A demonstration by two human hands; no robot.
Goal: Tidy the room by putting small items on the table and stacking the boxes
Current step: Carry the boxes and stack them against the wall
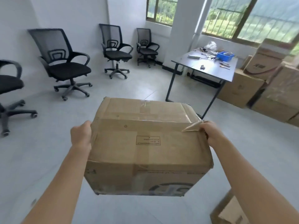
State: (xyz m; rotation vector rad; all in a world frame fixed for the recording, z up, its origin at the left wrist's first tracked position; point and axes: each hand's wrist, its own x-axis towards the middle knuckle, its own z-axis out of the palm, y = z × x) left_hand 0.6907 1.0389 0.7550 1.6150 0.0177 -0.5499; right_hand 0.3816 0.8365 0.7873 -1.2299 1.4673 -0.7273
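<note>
I carry a taped brown cardboard box (145, 143) in front of me, off the floor. My left hand (81, 135) grips its left side and my right hand (210, 133) grips its right side, beside a loose flap of clear tape. The fingers of both hands are hidden behind the box. A stack of cardboard boxes (267, 88) stands along the right wall under the window. The grey table (208, 67) stands ahead on the right and holds a blue bin (224, 55), cables and small tools.
Several black office chairs (64, 62) line the left and far walls. Another cardboard box (229, 212) lies on the floor at the lower right. A white pillar (181, 29) rises behind the table. Bare tiled floor lies ahead between the chairs and the table.
</note>
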